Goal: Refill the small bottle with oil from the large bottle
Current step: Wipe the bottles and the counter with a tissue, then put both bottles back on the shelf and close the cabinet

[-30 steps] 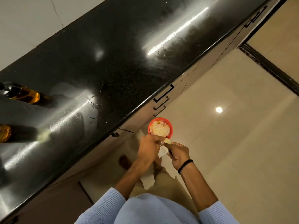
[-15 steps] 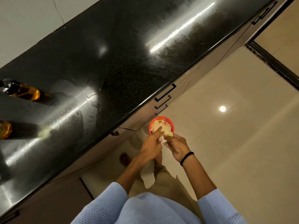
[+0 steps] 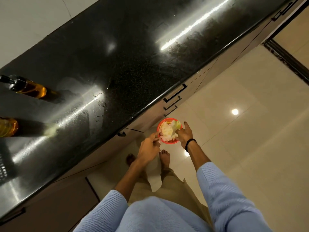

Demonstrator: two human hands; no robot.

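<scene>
Two bottles of amber oil stand on the black counter [image 3: 133,67] at the far left. The small bottle [image 3: 29,88] has a dark neck. The large bottle [image 3: 8,127] is cut off by the frame edge. Both hands are far from them, down over a red bin [image 3: 173,142] on the floor. My right hand [image 3: 185,136] is over the bin's right rim with fingers spread, touching crumpled tissue [image 3: 167,131] that lies in the bin. My left hand [image 3: 148,148] is at the bin's left rim with fingers bunched together; whether it holds anything is unclear.
Oily smears and ring marks [image 3: 100,104] show on the counter near the bottles. Drawer handles [image 3: 174,94] line the cabinet front below the counter edge. My bare feet [image 3: 164,156] stand on the glossy beige floor beside the bin. A dark door track [image 3: 287,62] runs at right.
The tissue that both hands held above the bin now lies in it. My right hand has opened and shifted right; my left hand has drawn back toward the left rim.
</scene>
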